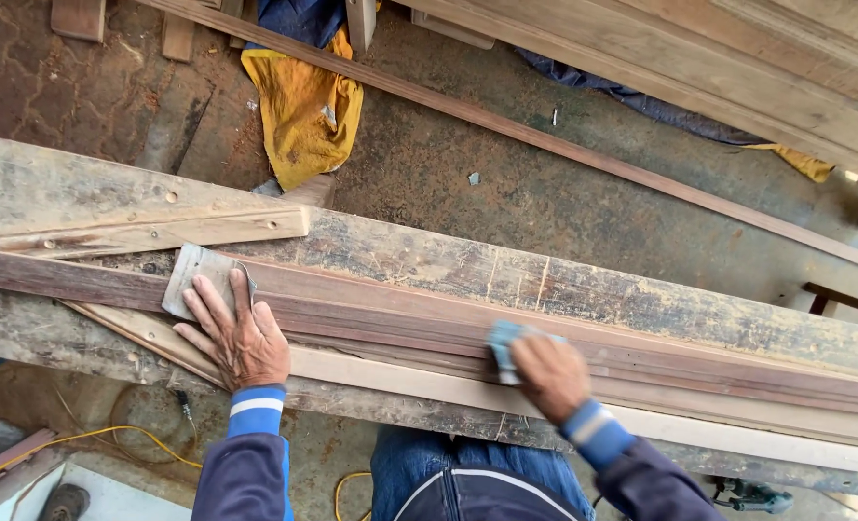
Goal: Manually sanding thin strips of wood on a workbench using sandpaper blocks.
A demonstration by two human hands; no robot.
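- hands: two in view, both the person's own, each coming out of a dark blue sleeve with a blue and white striped cuff.
- sanding pads: two. a grey sheet of sandpaper (pixel 200 277) lies at the left, and a light blue sanding block (pixel 506 348) sits near the middle.
- long reddish wood strips (pixel 400 314): several stacked side by side, running from the left edge to the right edge across a weathered plank that serves as the table (pixel 583 289); the exact count is hard to tell.
- one pale wood strip (pixel 660 420) lies along the near side of the reddish ones.
- left hand (pixel 239 336): arm reaching forward, palm down, fingers spread and flat; the fingertips press on the near edge of the grey sandpaper and the palm rests on the strips. it is open, gripping nothing.
- right hand (pixel 551 374): arm angled in from the near right, blurred, fingers curled closed around the blue sanding block, which touches the top of the reddish strips.
- the two hands are well apart along the strips.
- one yellow cloth (pixel 305 111) lies on the floor at the far side, and one yellow cable (pixel 110 436) trails at the near left.
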